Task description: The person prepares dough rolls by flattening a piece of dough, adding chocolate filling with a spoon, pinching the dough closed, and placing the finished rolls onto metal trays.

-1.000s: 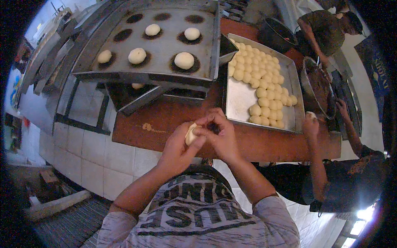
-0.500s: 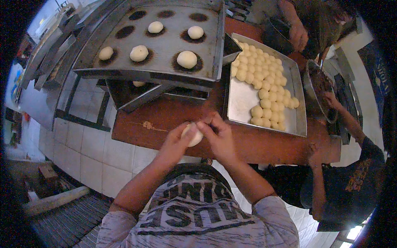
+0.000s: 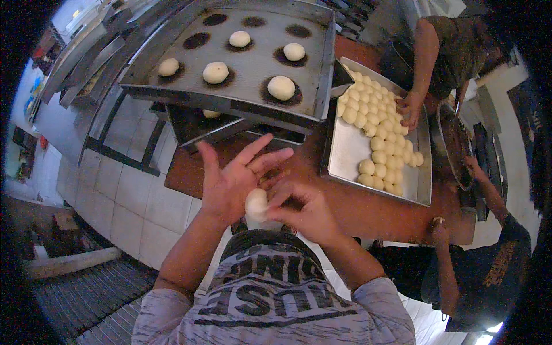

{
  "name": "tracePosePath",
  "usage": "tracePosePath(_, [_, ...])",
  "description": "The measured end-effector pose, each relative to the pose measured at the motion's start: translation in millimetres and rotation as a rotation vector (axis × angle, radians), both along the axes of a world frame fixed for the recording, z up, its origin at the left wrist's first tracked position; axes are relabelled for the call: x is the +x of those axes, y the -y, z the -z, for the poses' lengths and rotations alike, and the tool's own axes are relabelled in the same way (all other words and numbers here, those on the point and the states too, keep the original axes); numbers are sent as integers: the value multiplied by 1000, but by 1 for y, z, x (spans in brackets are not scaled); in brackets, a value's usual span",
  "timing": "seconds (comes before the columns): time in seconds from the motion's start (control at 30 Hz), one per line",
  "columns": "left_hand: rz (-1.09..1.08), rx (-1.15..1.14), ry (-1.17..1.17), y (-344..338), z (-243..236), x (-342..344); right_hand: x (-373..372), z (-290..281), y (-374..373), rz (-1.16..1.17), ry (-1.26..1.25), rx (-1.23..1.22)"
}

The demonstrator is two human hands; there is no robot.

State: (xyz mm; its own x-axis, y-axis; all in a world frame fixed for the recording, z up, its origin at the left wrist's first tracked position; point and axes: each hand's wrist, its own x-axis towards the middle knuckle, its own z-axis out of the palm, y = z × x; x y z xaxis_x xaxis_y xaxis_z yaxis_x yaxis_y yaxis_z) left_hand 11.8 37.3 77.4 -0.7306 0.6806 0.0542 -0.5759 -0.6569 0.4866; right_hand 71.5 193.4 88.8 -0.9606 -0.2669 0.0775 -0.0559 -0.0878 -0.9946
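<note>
My left hand [image 3: 233, 178] is open, palm up, its fingers spread toward the baking trays. A pale dough ball [image 3: 256, 204] is at the heel of that palm, pinched by the fingers of my right hand [image 3: 305, 210]. Beyond my hands, a dark metal baking tray [image 3: 224, 100] carries several spaced dough balls [image 3: 215, 73], with dark round patches on its base. To the right, a shallow metal tray [image 3: 348, 146] holds many smaller dough balls [image 3: 379, 144] packed close together.
The brown table [image 3: 368, 215] runs under the trays. Below the upper baking tray sits another tray [image 3: 215, 131]. A co-worker's hand [image 3: 409, 109] touches dough balls at the right tray's far side. Another person [image 3: 477, 270] reaches to a bowl of dark filling [image 3: 451, 144].
My left hand has opened and spread, while my right hand has kept the dough ball and shifted lower. A co-worker's hand has come down onto the right tray. The whole view has shifted slightly.
</note>
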Motion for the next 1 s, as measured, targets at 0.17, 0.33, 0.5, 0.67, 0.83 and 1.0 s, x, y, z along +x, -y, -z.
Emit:
tracePosePath(0.17, [-336, -507, -375, -6, 0, 28, -14, -8, 22, 25, 519, -741])
tracePosePath(0.33, [-643, -996, -512, 18, -2, 19, -28, 0, 22, 33, 107, 500])
tracePosePath(0.5, [-964, -1045, -591, 35, 12, 12, -27, -35, 49, 101, -634, 710])
tracePosePath(0.67, [-955, -1045, -919, 66, -7, -9, -62, -70, 75, -285, -899, 711])
tracePosePath(0.83, [-1052, -1158, -701, 108, -28, -24, -169, -97, 98, -32, -699, 432])
tracePosePath(1.0, [-751, -1283, -722, 151, -1, -3, -318, -110, 141, 386, -682, 324])
